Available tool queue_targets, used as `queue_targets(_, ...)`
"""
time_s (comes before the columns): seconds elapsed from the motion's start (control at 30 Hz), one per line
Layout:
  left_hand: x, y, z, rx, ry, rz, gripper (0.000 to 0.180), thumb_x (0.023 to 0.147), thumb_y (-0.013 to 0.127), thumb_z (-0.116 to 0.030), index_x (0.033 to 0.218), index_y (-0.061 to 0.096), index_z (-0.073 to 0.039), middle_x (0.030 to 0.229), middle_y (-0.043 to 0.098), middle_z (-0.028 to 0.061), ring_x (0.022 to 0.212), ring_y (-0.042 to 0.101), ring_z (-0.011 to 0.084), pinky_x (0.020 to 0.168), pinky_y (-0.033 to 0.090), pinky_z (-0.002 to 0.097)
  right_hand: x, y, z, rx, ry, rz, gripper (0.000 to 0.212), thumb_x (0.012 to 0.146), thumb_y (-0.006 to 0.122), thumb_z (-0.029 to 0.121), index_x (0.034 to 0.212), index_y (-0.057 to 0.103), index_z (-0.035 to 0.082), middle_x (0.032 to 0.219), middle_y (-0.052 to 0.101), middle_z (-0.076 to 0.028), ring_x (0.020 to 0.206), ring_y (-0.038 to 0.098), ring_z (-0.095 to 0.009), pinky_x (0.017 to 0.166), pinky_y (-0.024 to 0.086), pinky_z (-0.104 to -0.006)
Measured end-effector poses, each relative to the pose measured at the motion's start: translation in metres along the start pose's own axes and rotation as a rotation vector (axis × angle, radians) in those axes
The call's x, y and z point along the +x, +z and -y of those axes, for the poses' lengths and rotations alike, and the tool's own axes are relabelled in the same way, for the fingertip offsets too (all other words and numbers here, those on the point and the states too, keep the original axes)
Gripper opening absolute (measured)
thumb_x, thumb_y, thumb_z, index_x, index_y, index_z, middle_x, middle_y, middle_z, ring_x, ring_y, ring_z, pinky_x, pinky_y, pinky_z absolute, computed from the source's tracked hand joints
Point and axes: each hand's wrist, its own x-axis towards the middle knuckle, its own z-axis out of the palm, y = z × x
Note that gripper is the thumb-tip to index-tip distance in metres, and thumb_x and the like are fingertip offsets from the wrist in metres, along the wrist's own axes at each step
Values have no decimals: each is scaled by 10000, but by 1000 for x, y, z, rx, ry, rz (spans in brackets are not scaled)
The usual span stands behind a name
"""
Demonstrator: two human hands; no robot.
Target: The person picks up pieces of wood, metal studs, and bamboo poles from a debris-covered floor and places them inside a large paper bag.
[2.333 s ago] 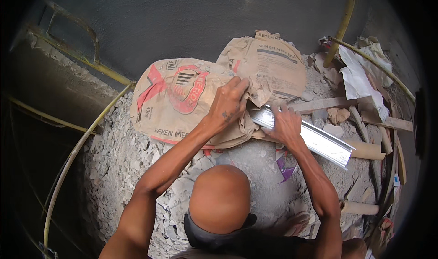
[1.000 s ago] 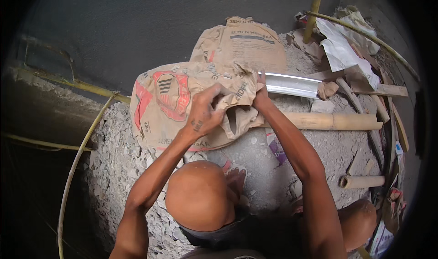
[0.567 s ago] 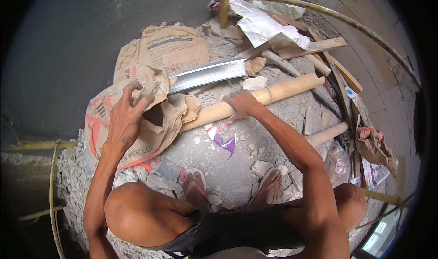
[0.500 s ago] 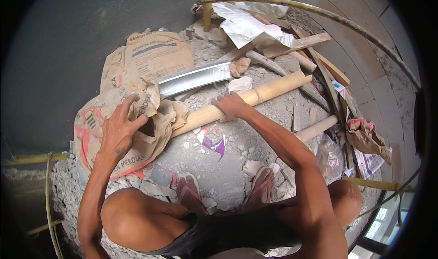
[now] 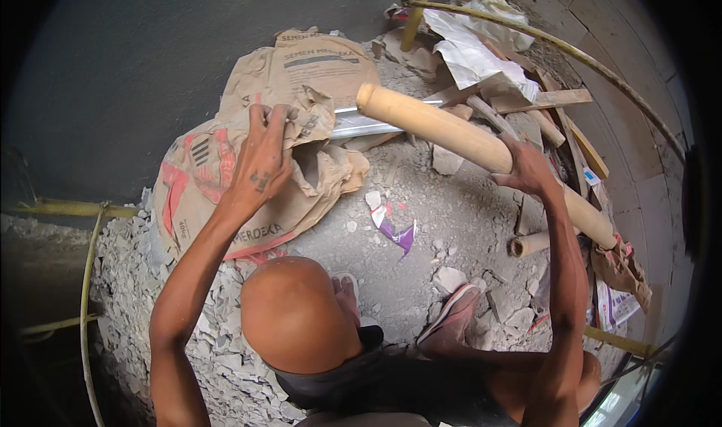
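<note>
My right hand (image 5: 529, 168) is wrapped round a thick length of bamboo (image 5: 429, 126), held up off the rubble and slanting from upper left to lower right. At the left, my left hand (image 5: 265, 152) grips the upper lip of a crumpled brown paper cement sack (image 5: 197, 194). The sack lies on its side with its mouth gaping to the right; its inside is dark. Out from behind the sack's mouth sticks a silvery metal channel (image 5: 353, 126), partly covered by the bamboo. A second flattened paper sack (image 5: 320, 62) lies behind, against the wall.
Broken rubble (image 5: 218, 359) covers the ground beside my feet. To the right lie wood scraps (image 5: 553, 100), a short bamboo piece (image 5: 530, 244) and torn packaging (image 5: 620, 269). A white sheet (image 5: 481, 62) and an upright bamboo post (image 5: 417, 13) are at the back; a dark wall (image 5: 150, 66) stands left.
My right hand has lifted the bamboo off the ground and swung it right, its left end now clear of the sack. My left hand now curls over the sack's lip. The view has shifted.
</note>
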Motion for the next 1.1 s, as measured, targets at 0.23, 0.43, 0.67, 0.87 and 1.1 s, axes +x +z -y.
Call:
queue_targets(0.23, 34, 24, 27, -61, -143, -400, 352, 794, 575, -17, 1133, 513, 51, 961, 616, 320, 887, 638, 482, 791, 509, 538, 18, 63, 54, 195, -118, -9, 731, 605, 855, 277, 1244, 571, 65, 1050, 694, -258, 1007, 663, -443, 876, 513, -503)
queue_targets(0.43, 41, 42, -19, -42, -320, -302, 328, 782, 572, -6, 1098, 577, 81, 782, 655, 340, 813, 680, 509, 769, 529, 541, 64, 98, 126, -37, -154, 124, 712, 629, 884, 319, 1219, 546, 109, 1016, 718, -196, 966, 696, -401, 827, 540, -509)
queue_targets(0.67, 9, 15, 15, 44, -342, -358, 289, 789, 595, 7, 1070, 569, 68, 770, 651, 356, 785, 679, 516, 719, 539, 559, 156, 158, 280, 74, -789, -108, 605, 740, 840, 258, 1244, 597, 27, 1138, 676, -173, 1045, 656, -394, 935, 499, -525)
queue_targets(0.87, -2, -7, 17, 117, -291, -189, 344, 761, 647, 50, 1100, 597, 19, 824, 678, 307, 832, 681, 483, 725, 542, 506, 117, 153, 118, -202, -296, -53, 902, 668, 882, 266, 1462, 466, 168, 1255, 617, -157, 1192, 582, -331, 1016, 412, -519)
queue_targets(1.1, 8, 31, 1, 129, -337, -204, 209, 930, 697, -118, 1005, 539, -4, 774, 658, 286, 758, 680, 467, 607, 508, 432, 140, 178, 151, -137, -500, -321, 576, 716, 808, 227, 1237, 582, 135, 1108, 663, -87, 1031, 661, -281, 889, 504, -429)
